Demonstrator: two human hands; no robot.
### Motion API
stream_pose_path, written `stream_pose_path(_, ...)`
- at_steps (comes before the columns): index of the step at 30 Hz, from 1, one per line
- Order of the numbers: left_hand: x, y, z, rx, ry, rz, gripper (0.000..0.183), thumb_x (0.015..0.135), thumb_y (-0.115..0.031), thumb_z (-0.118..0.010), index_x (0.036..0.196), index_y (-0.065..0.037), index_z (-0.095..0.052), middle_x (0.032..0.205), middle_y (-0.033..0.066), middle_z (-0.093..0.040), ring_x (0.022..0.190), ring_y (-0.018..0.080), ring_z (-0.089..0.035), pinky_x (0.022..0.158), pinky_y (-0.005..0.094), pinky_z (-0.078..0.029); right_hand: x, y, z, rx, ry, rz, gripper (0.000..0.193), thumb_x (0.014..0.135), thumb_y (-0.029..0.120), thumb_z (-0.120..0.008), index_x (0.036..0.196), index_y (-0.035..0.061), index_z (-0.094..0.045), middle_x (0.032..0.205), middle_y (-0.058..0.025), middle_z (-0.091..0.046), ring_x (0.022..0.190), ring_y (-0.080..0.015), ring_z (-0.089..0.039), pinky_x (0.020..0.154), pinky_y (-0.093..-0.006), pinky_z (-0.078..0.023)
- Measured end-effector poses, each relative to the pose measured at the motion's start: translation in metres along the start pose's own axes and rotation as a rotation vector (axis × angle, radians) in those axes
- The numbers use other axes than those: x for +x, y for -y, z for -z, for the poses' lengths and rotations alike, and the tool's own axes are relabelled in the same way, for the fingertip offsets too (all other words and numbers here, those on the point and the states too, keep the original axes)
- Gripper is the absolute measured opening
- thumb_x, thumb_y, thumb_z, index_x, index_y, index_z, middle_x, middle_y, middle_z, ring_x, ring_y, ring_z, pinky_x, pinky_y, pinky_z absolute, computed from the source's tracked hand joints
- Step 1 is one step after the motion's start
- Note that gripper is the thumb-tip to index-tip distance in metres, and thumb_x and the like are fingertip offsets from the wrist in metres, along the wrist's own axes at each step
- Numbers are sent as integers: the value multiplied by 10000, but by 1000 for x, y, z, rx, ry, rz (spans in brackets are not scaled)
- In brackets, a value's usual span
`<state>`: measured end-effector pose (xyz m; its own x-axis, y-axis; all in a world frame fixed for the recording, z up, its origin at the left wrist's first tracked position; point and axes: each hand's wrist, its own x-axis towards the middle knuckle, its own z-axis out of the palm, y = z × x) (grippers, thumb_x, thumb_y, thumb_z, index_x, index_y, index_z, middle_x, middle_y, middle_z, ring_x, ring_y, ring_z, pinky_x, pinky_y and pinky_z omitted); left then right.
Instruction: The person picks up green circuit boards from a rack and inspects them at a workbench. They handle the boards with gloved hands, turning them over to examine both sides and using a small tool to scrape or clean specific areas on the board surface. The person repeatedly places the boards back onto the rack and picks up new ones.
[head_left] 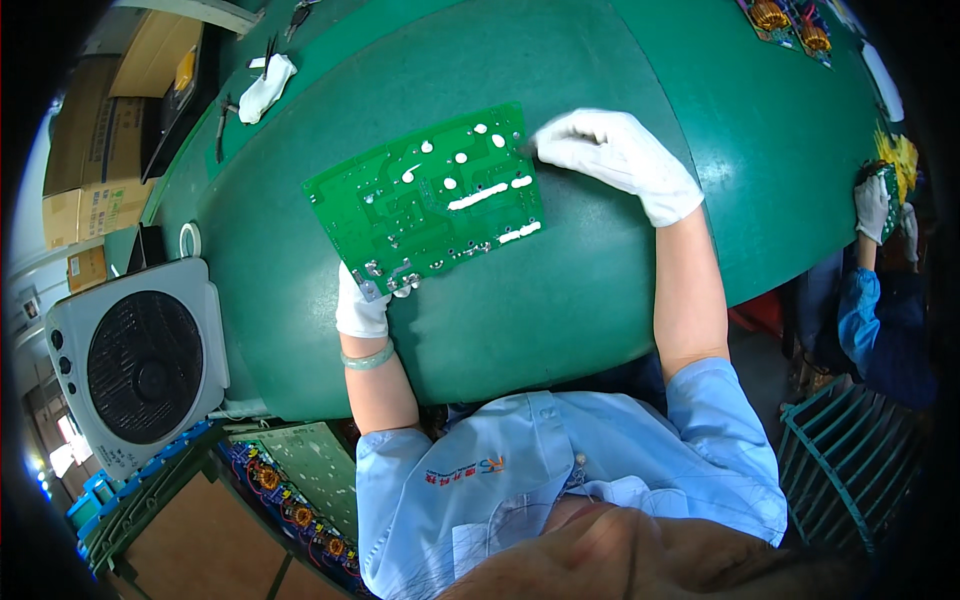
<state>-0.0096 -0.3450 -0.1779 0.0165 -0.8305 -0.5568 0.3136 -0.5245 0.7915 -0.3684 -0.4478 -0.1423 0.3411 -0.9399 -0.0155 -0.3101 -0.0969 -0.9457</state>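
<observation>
A green circuit board [400, 215] is tilted above the table, its solder side facing up. White blobs and strips of paste-like material lie on its right part, and shiny solder joints run along its near edge. My left hand [362, 308], in a white glove, grips the board at its near left corner, with most of its fingers hidden underneath. At the far right edge of the board is my gloved right hand [615, 155], its fingers drawn together. A small dark blur shows at those fingertips; what it is I cannot make out.
Tweezers [270, 55] rest by a white cloth-like piece [266, 90], near dark pliers [222, 130]. A grey fan [140, 350] stands left. Boards with copper coils [770, 15] lie far right. A co-worker's gloved hand [872, 208] holds another board. A green slatted rack [850, 460] stands lower right.
</observation>
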Motion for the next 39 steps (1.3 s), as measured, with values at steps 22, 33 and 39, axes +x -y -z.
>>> stream_pose_path(22,2,3,0,-62,54,-48,389,1015,-308,-411,1194,0,-567,961,161,-682,588,248,-647,359,315,-455,-5,20,2,-76,175,-72,352,898,334,-695,1030,8,-711,892,-109,-711,807,-151,-630,744,-291,-492)
stream_pose_path(33,-1,3,-7,28,-98,-70,489,987,-422,-398,1145,8,-570,912,196,-670,544,294,-620,352,344,-432,14,-13,9,146,-547,-84,330,933,303,-672,1166,70,-683,1077,-35,-701,974,-106,-610,902,-269,-474)
stream_pose_path(39,-1,-1,-4,82,-8,-18,496,977,-420,-403,1137,20,-567,865,214,-665,526,306,-616,342,334,-419,8,13,-7,-53,-345,201,415,975,218,-609,1375,117,-570,1170,-30,-690,1002,-94,-579,930,-281,-463)
